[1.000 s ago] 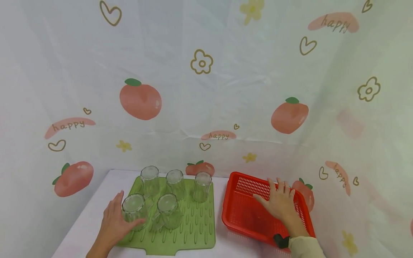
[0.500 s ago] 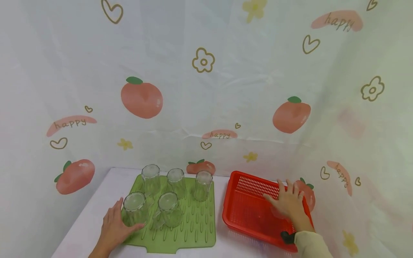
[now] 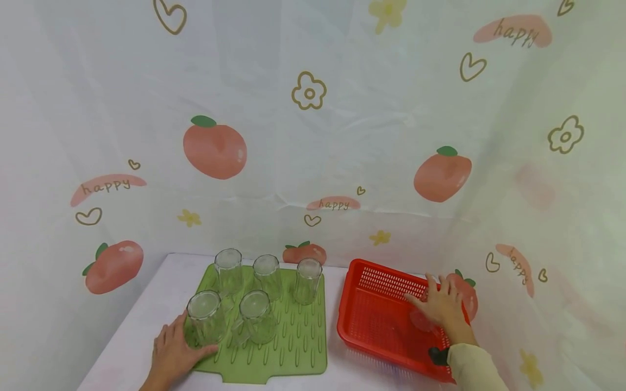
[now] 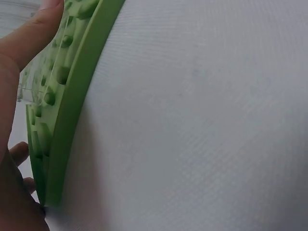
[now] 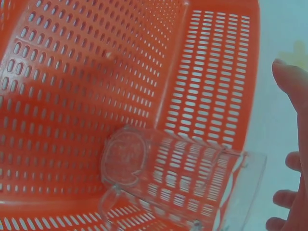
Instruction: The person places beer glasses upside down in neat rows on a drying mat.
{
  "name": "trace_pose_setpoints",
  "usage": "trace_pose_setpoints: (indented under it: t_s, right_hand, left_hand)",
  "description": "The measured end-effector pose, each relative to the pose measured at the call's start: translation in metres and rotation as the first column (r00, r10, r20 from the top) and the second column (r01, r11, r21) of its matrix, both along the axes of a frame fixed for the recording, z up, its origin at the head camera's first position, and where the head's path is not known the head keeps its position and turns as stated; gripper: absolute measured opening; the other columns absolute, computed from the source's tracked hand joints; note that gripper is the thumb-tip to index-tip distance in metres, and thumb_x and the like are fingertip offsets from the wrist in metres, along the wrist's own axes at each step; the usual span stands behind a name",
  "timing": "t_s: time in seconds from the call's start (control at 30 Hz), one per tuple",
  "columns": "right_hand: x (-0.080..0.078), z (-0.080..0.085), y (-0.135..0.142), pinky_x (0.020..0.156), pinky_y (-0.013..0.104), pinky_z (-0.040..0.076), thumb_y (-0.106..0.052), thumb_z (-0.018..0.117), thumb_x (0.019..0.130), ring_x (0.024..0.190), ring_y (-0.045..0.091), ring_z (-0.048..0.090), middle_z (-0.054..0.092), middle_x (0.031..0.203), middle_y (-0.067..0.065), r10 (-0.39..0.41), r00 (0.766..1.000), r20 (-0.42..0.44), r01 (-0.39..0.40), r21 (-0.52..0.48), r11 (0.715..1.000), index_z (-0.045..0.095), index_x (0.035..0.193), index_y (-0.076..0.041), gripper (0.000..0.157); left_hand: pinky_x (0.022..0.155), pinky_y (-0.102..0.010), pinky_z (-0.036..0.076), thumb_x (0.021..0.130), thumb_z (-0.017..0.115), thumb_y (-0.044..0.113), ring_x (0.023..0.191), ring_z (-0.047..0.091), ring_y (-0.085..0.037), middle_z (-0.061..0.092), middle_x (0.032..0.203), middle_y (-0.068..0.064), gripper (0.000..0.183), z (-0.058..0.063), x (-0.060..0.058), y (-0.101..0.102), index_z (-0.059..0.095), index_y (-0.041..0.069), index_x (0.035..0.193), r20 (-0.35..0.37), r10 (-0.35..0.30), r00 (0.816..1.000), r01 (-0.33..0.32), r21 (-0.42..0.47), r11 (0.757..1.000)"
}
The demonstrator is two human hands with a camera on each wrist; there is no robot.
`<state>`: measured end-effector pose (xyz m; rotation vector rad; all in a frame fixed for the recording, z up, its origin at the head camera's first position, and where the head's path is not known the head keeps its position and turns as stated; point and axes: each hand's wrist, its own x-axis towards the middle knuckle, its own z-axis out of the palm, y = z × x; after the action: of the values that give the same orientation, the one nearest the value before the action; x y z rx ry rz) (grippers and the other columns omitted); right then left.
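Observation:
My left hand (image 3: 173, 350) is spread at the left edge of a green drying mat (image 3: 298, 350), its thumb reaching over the mat in front of an upside-down clear glass mug (image 3: 205, 320). Beside that mug stands another upside-down glass mug (image 3: 256, 320) with its handle turned left. Over the right side of a red plastic basket (image 3: 364, 347), my right hand (image 3: 442, 307) has its fingers extended. Below it, a clear glass mug (image 5: 178, 178) lies on its side in the basket; in the right wrist view the fingers are apart from it.
Several glasses line the mat's back edge, among them a tall one (image 3: 229, 274) at left and a shorter one (image 3: 307, 285) at right. A printed curtain (image 3: 313, 152) hangs behind the white table (image 3: 337, 288). A black object (image 3: 438, 356) sits at my right wrist.
My right hand has moved rightward and slightly down over the basket, uncovering more of the mug in it. My left hand has drawn slightly lower beside its mug.

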<state>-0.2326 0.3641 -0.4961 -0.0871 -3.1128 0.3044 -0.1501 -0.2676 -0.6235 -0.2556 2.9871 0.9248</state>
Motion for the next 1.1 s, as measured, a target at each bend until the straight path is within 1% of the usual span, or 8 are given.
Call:
trace_pose_setpoints:
  t_s: [0.17, 0.27, 0.43, 0.6, 0.7, 0.83, 0.97, 1.1]
  right_hand:
    - [-0.004, -0.003, 0.000, 0.109, 0.085, 0.018, -0.069, 0.058, 0.091, 0.138, 0.067, 0.014, 0.018, 0.153, 0.042, -0.009, 0.999, 0.042, 0.010, -0.028, 1.000, 0.023, 0.155, 0.005, 0.104]
    - [-0.007, -0.004, 0.001, 0.109, 0.086, 0.016, -0.068, 0.058, 0.092, 0.138, 0.067, 0.012, 0.017, 0.153, 0.042, -0.018, 0.997, 0.069, 0.020, -0.040, 0.999, 0.022, 0.155, 0.005, 0.103]
    - [-0.010, -0.005, 0.004, 0.110, 0.086, 0.012, -0.071, 0.059, 0.089, 0.138, 0.067, 0.010, 0.015, 0.152, 0.044, -0.040, 0.994, 0.104, 0.045, -0.047, 0.998, 0.022, 0.154, 0.006, 0.107]
    - [-0.010, -0.005, 0.008, 0.111, 0.085, 0.009, -0.067, 0.062, 0.089, 0.138, 0.068, 0.005, 0.010, 0.152, 0.045, -0.074, 0.984, 0.162, 0.087, -0.073, 0.994, 0.020, 0.153, 0.008, 0.108]
    - [-0.010, -0.007, 0.010, 0.110, 0.085, 0.017, -0.058, 0.068, 0.090, 0.135, 0.068, 0.009, 0.012, 0.149, 0.045, -0.080, 0.981, 0.177, 0.098, -0.093, 0.991, 0.020, 0.151, 0.009, 0.103]
    - [-0.011, -0.008, 0.012, 0.104, 0.084, 0.028, -0.041, 0.073, 0.092, 0.131, 0.066, 0.013, 0.013, 0.145, 0.043, -0.077, 0.981, 0.179, 0.100, -0.127, 0.987, 0.020, 0.151, 0.008, 0.093]
    - [-0.011, -0.009, 0.012, 0.102, 0.085, 0.028, -0.025, 0.072, 0.093, 0.132, 0.067, 0.011, 0.010, 0.147, 0.043, -0.072, 0.981, 0.182, 0.100, -0.147, 0.984, 0.018, 0.152, 0.006, 0.085]
    - [-0.011, -0.011, 0.012, 0.102, 0.086, 0.029, -0.015, 0.070, 0.091, 0.131, 0.068, 0.012, 0.011, 0.146, 0.043, -0.074, 0.982, 0.176, 0.099, -0.138, 0.985, 0.020, 0.150, 0.004, 0.080]
  left_hand:
    - [0.115, -0.078, 0.007, 0.069, 0.080, 0.071, 0.144, 0.007, -0.068, 0.019, 0.157, -0.040, 0.137, 0.001, -0.002, 0.001, 0.012, -0.008, 0.158, 0.071, 0.010, 0.997, -0.010, 0.001, 1.000]
    - [0.116, -0.078, 0.005, 0.070, 0.079, 0.072, 0.145, 0.003, -0.066, 0.015, 0.159, -0.038, 0.137, 0.000, -0.003, 0.001, 0.013, -0.009, 0.158, 0.099, 0.016, 0.995, -0.016, -0.005, 1.000]
    - [0.116, -0.078, 0.004, 0.069, 0.078, 0.074, 0.146, 0.002, -0.065, 0.014, 0.160, -0.037, 0.136, -0.004, -0.005, 0.000, 0.016, -0.009, 0.157, 0.113, 0.024, 0.993, -0.023, -0.006, 1.000]
    - [0.115, -0.078, 0.005, 0.068, 0.078, 0.075, 0.146, 0.002, -0.065, 0.015, 0.160, -0.036, 0.136, -0.006, -0.005, 0.000, 0.018, -0.009, 0.157, 0.110, 0.028, 0.994, -0.027, -0.012, 1.000]
    - [0.114, -0.079, 0.007, 0.067, 0.078, 0.075, 0.145, 0.005, -0.065, 0.017, 0.159, -0.037, 0.136, -0.007, -0.004, 0.000, 0.021, -0.010, 0.156, 0.089, 0.025, 0.996, -0.023, -0.022, 1.000]
    - [0.113, -0.080, 0.009, 0.066, 0.079, 0.076, 0.144, 0.008, -0.066, 0.019, 0.158, -0.037, 0.134, -0.008, -0.003, 0.000, 0.024, -0.010, 0.154, 0.055, 0.021, 0.998, -0.020, -0.032, 0.999]
    - [0.113, -0.079, 0.009, 0.065, 0.078, 0.077, 0.144, 0.008, -0.065, 0.019, 0.158, -0.037, 0.135, -0.008, -0.002, 0.000, 0.025, -0.010, 0.153, 0.053, 0.019, 0.998, -0.017, -0.037, 0.999]
    - [0.113, -0.079, 0.009, 0.065, 0.078, 0.078, 0.144, 0.007, -0.065, 0.018, 0.158, -0.037, 0.136, -0.008, -0.002, 0.000, 0.025, -0.010, 0.153, 0.067, 0.018, 0.998, -0.015, -0.038, 0.999]
